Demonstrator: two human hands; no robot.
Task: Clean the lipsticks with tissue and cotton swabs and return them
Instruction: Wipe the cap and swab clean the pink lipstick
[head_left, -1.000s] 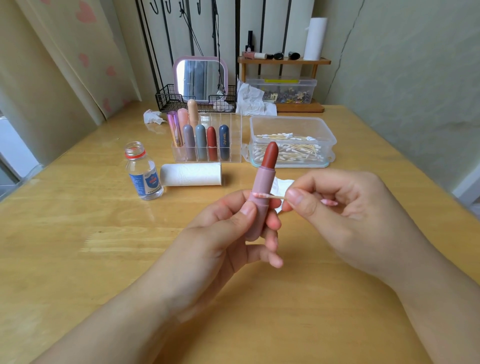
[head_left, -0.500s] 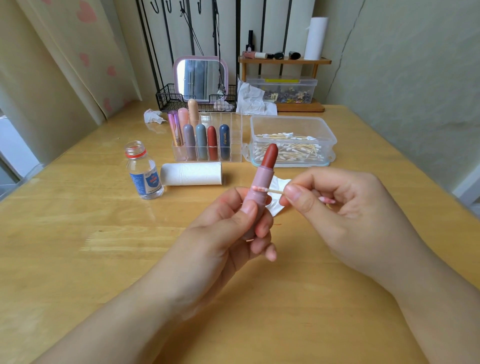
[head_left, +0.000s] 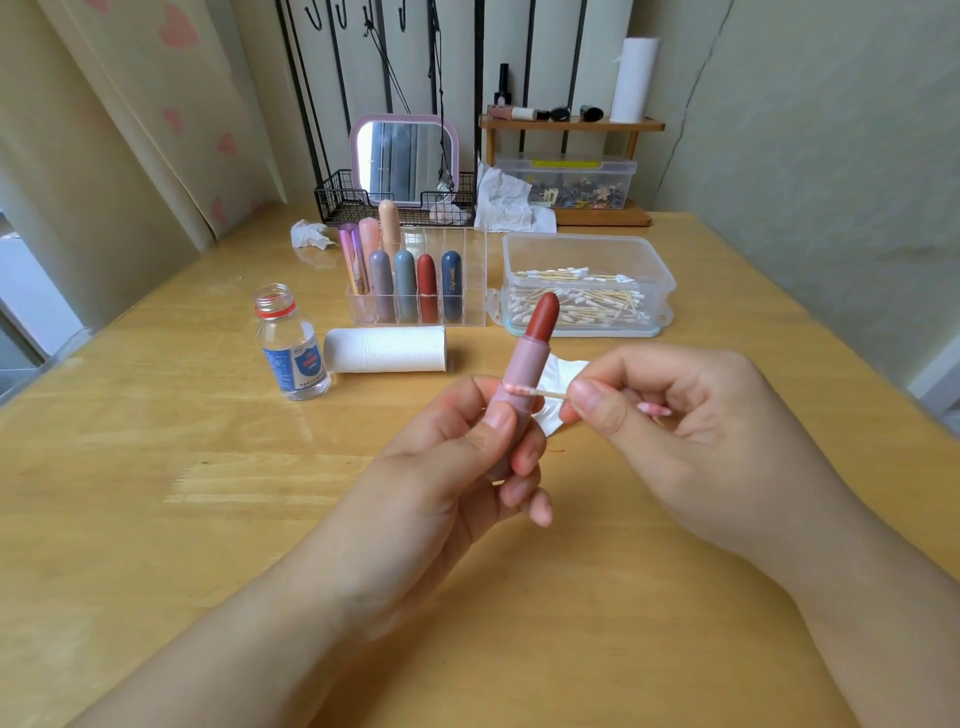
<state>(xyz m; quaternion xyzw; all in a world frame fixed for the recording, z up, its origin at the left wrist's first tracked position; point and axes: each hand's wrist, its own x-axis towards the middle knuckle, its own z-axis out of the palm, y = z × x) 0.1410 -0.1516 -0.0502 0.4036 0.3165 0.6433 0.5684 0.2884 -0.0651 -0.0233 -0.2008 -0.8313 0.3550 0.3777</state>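
On the wooden table (head_left: 156, 519), from the left, stand an uncapped clear bottle (head_left: 292, 345), a lying tissue roll (head_left: 385, 349), a clear organizer (head_left: 415, 291) holding capped lipsticks, and a plastic box of cotton swabs (head_left: 587, 283). Above the table's middle, the left hand (head_left: 441, 467) grips an uncapped pink lipstick (head_left: 527, 364) upright by its base. The right hand (head_left: 675, 431) pinches a cotton swab (head_left: 524, 391), its pink-stained tip touching the lipstick's tube.

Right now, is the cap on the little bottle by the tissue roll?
No, the bottle stands open, its threaded neck bare above the red ring.
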